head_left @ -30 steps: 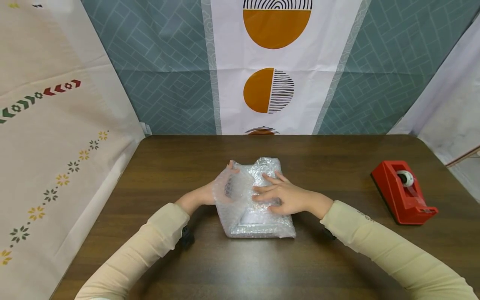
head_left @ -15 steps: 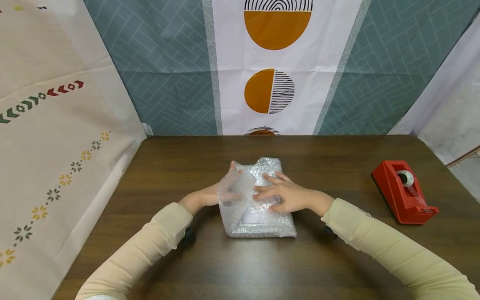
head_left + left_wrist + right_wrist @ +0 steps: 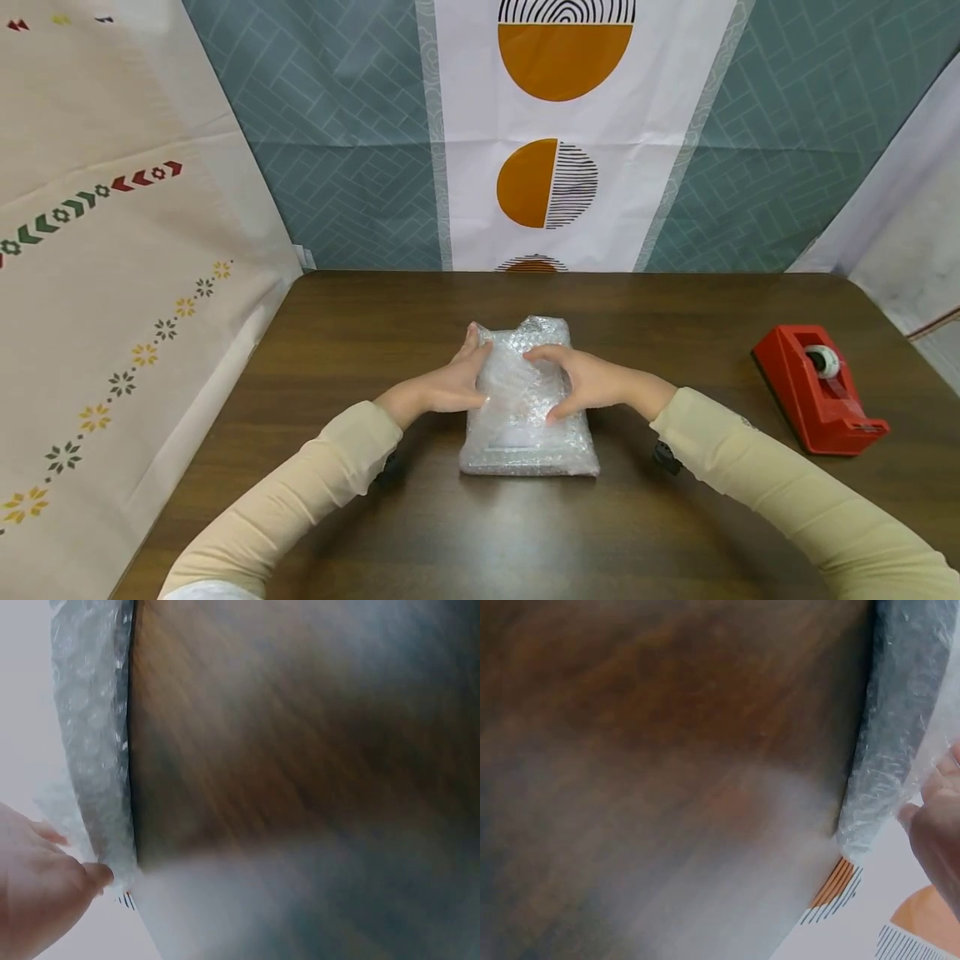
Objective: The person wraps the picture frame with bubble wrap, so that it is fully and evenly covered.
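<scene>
A flat rectangular item in clear bubble wrap (image 3: 517, 425) lies on the wooden table, its wrap folded over the top; what is inside is hard to make out. My left hand (image 3: 452, 382) rests along the upper left side of the package, thumb over the top face. On the right, my right hand (image 3: 592, 379) touches the wrap with thumb and forefinger spread apart; its other fingers are hidden. The left wrist view has the bubble-wrapped edge (image 3: 94, 727) beside the fingers (image 3: 94, 877). In the right wrist view, the fingers (image 3: 941, 780) are by the other wrapped edge (image 3: 900, 712).
A red tape dispenser (image 3: 817, 392) with a roll of clear tape (image 3: 823, 361) stands at the right of the brown table (image 3: 480, 542). Patterned cloth (image 3: 360, 150) hangs behind the table, and pale cloth (image 3: 135, 292) hangs at the left.
The left hand has come out from under the bubble-wrap flap, which now lies flat over the package. The right hand's spread fingers have shifted, leaving thumb and forefinger apart on top.
</scene>
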Motion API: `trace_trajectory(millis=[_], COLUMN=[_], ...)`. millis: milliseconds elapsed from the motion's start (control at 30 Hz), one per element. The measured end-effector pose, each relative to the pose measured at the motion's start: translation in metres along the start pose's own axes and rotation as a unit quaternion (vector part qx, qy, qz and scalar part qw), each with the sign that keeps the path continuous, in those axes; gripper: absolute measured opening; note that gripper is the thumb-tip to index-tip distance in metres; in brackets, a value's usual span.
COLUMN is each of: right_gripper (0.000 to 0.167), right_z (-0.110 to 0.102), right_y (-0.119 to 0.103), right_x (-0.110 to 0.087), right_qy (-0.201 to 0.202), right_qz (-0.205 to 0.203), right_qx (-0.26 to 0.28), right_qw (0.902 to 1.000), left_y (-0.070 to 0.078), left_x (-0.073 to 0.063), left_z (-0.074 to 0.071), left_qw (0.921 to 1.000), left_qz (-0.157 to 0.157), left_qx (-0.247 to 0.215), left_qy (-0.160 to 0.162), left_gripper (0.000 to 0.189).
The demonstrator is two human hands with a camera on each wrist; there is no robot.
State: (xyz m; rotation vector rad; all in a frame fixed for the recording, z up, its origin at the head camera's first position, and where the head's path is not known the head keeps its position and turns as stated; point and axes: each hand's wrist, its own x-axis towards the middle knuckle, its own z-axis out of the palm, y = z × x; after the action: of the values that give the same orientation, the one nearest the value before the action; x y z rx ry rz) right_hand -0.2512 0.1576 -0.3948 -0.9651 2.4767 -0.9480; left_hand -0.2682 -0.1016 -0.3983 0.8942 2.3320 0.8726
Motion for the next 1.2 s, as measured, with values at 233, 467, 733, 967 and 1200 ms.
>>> trace_trajectory(millis=[233,467,733,967,1200], right_gripper=[0.088,0.094,0.097,0.099,0.082], right_z=[-0.005,0.0,0.003,-0.003,-0.014], right_y=[0.004,0.001,0.007,0.012,0.016], right_x=[-0.001,0.0,0.002,0.001,0.002], right_qy=[-0.039,-0.022,0.035,0.013,-0.039], right_qz=[0.02,0.007,-0.029,-0.029,-0.047], right_qx=[0.058,0.062,-0.009,0.029,0.098], right_qw=[0.9973,0.9978,0.9989,0.9991,0.9933], left_y=[0.007,0.016,0.02,0.021,0.021], left_x=[0.002,0.005,0.011,0.014,0.014], left_z=[0.006,0.012,0.023,0.029,0.033], left_qw=[0.9994,0.9969,0.9885,0.9808,0.9787], left_qz=[-0.029,-0.068,-0.089,-0.096,-0.099], left_qx=[0.013,0.025,0.107,0.154,0.162], left_qy=[0.015,0.029,0.059,0.073,0.078], left_gripper=[0.101,0.12,0.132,0.138,0.14])
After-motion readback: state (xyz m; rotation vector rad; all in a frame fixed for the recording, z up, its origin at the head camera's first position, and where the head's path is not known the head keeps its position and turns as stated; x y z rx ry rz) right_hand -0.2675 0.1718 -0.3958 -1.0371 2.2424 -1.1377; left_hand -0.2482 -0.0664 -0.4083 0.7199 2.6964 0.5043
